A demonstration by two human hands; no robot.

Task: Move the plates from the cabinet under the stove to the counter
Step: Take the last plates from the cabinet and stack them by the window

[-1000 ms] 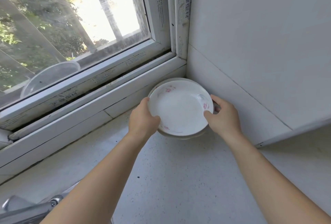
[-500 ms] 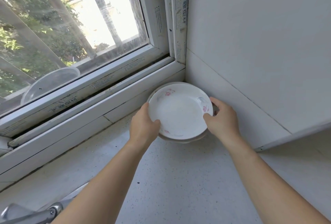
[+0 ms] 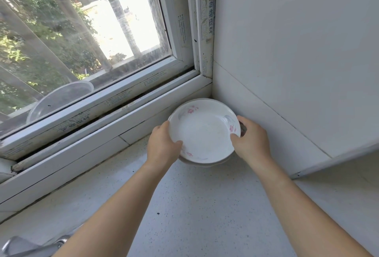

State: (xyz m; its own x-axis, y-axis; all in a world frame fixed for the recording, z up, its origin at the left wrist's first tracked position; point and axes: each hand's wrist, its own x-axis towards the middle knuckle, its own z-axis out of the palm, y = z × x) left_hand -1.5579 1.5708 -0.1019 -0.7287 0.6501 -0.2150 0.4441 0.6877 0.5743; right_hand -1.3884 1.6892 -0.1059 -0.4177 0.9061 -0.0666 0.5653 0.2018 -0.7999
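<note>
A white plate (image 3: pixel 203 133) with small pink flower marks sits on top of at least one more plate, whose rim shows beneath it, in the far corner of the speckled grey counter (image 3: pixel 184 205). My left hand (image 3: pixel 163 148) grips the stack's left rim, thumb over the edge. My right hand (image 3: pixel 249 139) grips the right rim the same way. The stack is at counter level, close to the window sill and the white wall; whether it rests fully on the counter I cannot tell.
A white window frame (image 3: pixel 127 100) runs along the back left, with a clear plastic lid (image 3: pixel 59 98) leaning behind the glass. White wall tiles (image 3: pixel 297 61) close off the right. A metal faucet part (image 3: pixel 30 246) shows at the bottom left.
The plates and both hands have sunk slightly toward the counter in the corner. Both grips are unchanged.
</note>
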